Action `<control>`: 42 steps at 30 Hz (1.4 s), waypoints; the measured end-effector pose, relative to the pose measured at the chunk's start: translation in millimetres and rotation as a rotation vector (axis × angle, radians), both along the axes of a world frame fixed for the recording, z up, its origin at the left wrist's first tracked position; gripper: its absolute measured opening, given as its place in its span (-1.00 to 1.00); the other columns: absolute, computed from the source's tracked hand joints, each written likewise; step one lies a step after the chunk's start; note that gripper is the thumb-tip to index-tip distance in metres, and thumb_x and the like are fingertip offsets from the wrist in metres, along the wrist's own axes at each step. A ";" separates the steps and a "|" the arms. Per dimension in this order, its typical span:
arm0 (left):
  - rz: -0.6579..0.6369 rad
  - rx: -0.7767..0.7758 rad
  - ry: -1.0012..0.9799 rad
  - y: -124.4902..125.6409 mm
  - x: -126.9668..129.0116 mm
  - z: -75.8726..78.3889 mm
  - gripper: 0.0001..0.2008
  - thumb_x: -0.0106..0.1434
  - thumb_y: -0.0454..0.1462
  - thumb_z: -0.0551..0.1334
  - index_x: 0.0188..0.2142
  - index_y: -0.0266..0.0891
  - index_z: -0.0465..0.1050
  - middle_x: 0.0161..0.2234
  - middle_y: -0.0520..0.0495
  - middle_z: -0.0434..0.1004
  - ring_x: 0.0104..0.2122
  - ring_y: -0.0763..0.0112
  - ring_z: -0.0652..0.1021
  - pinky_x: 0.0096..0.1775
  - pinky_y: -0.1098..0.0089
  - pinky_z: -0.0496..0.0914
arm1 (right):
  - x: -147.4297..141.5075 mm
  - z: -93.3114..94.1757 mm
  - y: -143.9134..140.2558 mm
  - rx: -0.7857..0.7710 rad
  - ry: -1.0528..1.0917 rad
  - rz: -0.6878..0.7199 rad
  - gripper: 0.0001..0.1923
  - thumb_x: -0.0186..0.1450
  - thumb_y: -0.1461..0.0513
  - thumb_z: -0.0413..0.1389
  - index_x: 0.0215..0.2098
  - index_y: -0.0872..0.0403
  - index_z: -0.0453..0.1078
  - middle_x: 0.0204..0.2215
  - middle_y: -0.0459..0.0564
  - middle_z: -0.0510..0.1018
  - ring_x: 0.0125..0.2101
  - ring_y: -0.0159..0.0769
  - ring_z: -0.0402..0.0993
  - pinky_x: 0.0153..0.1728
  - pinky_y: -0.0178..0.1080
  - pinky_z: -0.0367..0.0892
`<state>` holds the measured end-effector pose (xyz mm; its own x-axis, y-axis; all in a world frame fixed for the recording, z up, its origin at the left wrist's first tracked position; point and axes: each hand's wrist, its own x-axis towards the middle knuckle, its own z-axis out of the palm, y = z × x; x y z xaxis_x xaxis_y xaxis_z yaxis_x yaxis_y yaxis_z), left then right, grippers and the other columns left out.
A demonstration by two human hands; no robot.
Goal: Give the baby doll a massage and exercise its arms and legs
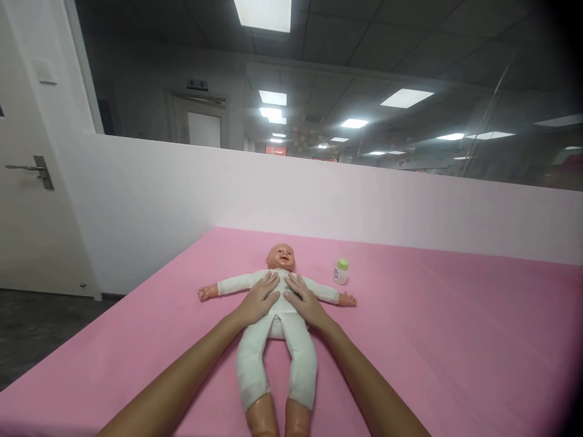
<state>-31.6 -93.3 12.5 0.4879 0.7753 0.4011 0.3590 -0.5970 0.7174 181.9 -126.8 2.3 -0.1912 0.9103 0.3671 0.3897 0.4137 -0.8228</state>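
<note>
A baby doll (276, 325) with a white cloth body lies on its back, head toward the wall and arms stretched out to the sides. Flat on the left side of its chest rests my left hand (259, 298), fingers extended toward the doll's neck. My right hand (306, 301) lies the same way on the right side of the chest, its fingers spread. Both thumbs point inward, a small gap apart. To the right of the doll's head stands a small clear bottle (341, 272) with a green cap, touched by neither hand. The doll's feet are cut off by the lower edge.
A pink covered table (432, 328) spreads under the doll and reaches a low white wall (319, 194) at the back. Above that wall is a glass pane (387, 121) with ceiling lights showing. On the left are a door (31, 200) and dark floor.
</note>
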 end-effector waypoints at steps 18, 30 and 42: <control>0.052 0.055 0.068 13.0 -1.0 -8.4 -0.42 0.39 0.00 0.17 0.35 -0.06 0.28 0.44 -0.08 0.06 0.45 0.07 0.03 0.41 -0.01 -0.11 | -3.2 -6.4 9.8 0.071 0.003 -0.065 -0.19 0.22 -0.09 0.29 0.35 -0.02 0.28 0.40 0.09 0.21 0.40 0.02 0.08 0.39 0.13 0.00; 0.045 0.041 -0.035 4.7 -5.1 2.9 -0.47 0.28 -0.01 0.32 0.22 -0.02 0.48 0.35 -0.11 0.30 0.37 -0.03 0.23 0.39 -0.03 0.04 | -0.4 4.3 3.5 0.151 -0.024 -0.056 -0.34 0.20 -0.02 0.32 0.22 -0.06 0.40 0.26 0.08 0.38 0.29 0.00 0.26 0.31 0.08 0.18; -0.013 0.015 0.016 5.2 -2.2 4.9 -0.50 0.34 -0.19 0.21 0.27 0.02 0.42 0.37 -0.02 0.25 0.41 0.06 0.16 0.41 -0.02 -0.05 | -2.4 -7.3 16.7 0.125 0.033 -0.050 -0.42 0.22 0.13 0.25 0.21 -0.04 0.42 0.23 0.06 0.42 0.28 -0.03 0.27 0.34 0.09 0.12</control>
